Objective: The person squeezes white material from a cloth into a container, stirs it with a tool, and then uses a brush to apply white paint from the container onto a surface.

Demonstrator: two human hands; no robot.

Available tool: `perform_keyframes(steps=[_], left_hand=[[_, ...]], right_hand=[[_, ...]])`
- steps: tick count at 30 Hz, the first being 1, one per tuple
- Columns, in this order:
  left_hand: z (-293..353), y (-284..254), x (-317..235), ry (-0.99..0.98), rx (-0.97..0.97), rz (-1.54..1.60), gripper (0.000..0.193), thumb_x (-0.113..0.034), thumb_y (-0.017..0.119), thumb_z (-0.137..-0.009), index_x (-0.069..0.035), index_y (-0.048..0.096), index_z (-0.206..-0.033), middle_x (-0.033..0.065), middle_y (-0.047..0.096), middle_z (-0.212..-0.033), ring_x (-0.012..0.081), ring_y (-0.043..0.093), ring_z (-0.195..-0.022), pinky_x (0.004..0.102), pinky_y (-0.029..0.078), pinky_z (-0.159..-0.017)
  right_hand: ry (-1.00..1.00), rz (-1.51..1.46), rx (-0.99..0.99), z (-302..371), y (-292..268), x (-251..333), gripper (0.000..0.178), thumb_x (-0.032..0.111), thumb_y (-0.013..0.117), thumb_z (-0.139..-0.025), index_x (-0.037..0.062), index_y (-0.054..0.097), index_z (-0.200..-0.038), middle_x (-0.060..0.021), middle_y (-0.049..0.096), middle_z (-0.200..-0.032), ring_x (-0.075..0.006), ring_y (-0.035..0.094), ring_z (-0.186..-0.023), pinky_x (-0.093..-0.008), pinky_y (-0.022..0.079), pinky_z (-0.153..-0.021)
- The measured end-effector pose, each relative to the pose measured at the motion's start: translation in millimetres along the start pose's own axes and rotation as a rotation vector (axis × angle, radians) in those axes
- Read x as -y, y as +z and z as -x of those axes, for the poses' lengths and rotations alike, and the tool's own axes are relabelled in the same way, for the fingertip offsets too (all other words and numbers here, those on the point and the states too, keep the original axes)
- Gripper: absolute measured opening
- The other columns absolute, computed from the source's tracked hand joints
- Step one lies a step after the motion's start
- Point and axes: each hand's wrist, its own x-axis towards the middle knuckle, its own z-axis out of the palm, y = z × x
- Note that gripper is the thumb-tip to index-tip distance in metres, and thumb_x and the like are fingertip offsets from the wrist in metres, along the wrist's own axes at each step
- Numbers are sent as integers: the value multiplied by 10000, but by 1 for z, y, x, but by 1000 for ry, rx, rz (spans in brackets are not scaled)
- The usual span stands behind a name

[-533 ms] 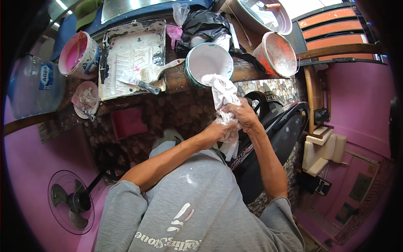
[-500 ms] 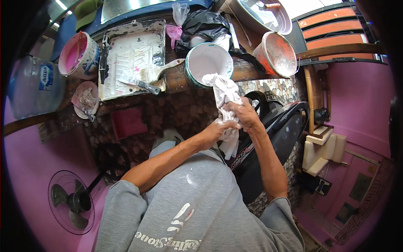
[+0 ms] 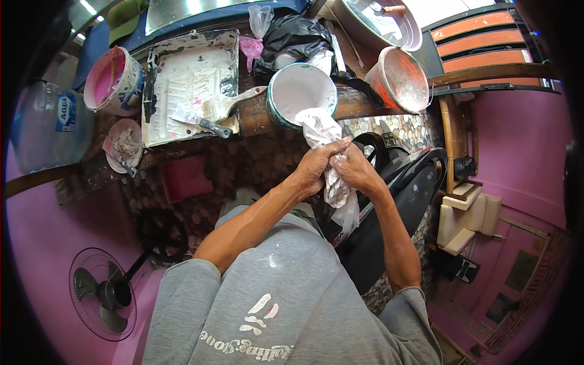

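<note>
Both hands are wrapped around a crumpled, twisted white plastic bag (image 3: 320,129). Its upper end lies over the near rim of a white bucket (image 3: 273,111) with pale paint inside. From below the hands hangs the bag's lower, partly see-through end. My left hand (image 3: 316,165) is closed on the bag from the left, higher than before. On the right side, my right hand (image 3: 354,167) grips it too, with the fingers of both hands meeting in front. Exactly how the fingers lie beneath the bag is hidden.
Left of the bucket, a paint tray (image 3: 188,67) holds a brush (image 3: 226,104) and a scraper (image 3: 207,125). A pink-paint bucket (image 3: 131,97) stands farther left. An orange-stained bucket (image 3: 398,79) is at the right. A black motorcycle (image 3: 398,201) stands close by my right arm.
My left hand has moved up and right along the bag, next to my right hand. The bag's lower end now hangs farther right.
</note>
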Motion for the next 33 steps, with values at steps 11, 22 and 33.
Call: perform_keyframes(steps=[11, 22, 33], left_hand=[[-22, 2, -13, 89, -161, -20, 215, -116, 681, -839, -2, 599, -1002, 112, 662, -913, 205, 651, -841, 359, 537, -794], [-28, 6, -26, 121, -262, -58, 124, -93, 662, -865, -34, 567, -920, 28, 578, -771, 144, 604, -678, 301, 536, -646], [-45, -6, -14, 179, -366, -121, 208, -218, 699, -835, -45, 583, -829, 24, 536, -629, 116, 507, -508, 282, 441, -467]], right_hand=[[-140, 322, 16, 6, -5, 11, 252, 165, 508, -842, -42, 560, -978, -261, 608, -895, -438, 569, -852, -479, 456, -783], [-109, 357, -4, 7, 4, 12, 290, 206, 497, -853, -30, 548, -1013, -269, 606, -938, -460, 560, -881, -484, 448, -814], [-40, 86, 116, 18, 10, -20, 302, 271, 528, -927, 2, 520, -1064, -61, 567, -915, -160, 511, -841, -332, 437, -788]])
